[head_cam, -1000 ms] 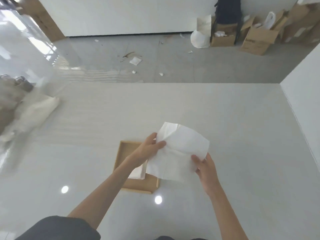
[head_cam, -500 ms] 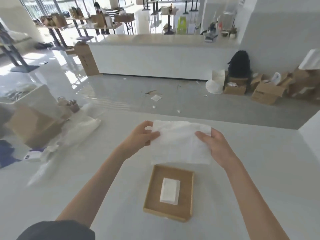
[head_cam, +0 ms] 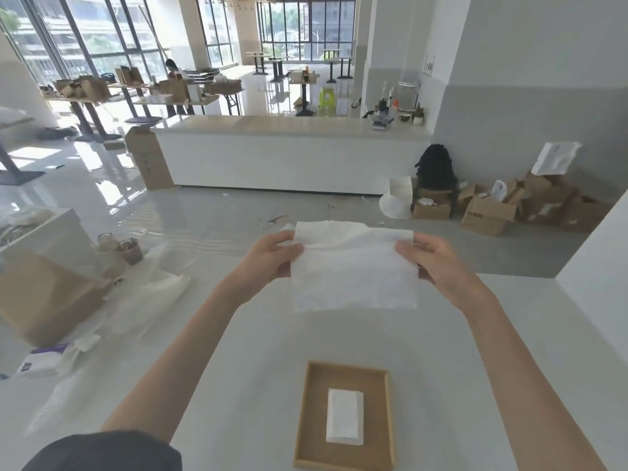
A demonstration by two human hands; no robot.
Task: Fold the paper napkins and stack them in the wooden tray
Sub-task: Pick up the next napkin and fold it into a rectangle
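Observation:
A white paper napkin hangs spread out in the air above the table. My left hand pinches its upper left edge and my right hand pinches its upper right edge. Below, near the table's front, lies the wooden tray, with one folded white napkin lying flat in its middle.
The white table runs out to the right. At its left side lie a clear plastic bag, a cardboard box, two jars and a purple-and-white napkin pack. Behind are a white counter and cardboard boxes on the floor.
Both hands have lifted the napkin up from just over the tray and spread it flat between them. The view has tilted upward, so the tray now lies lower in frame.

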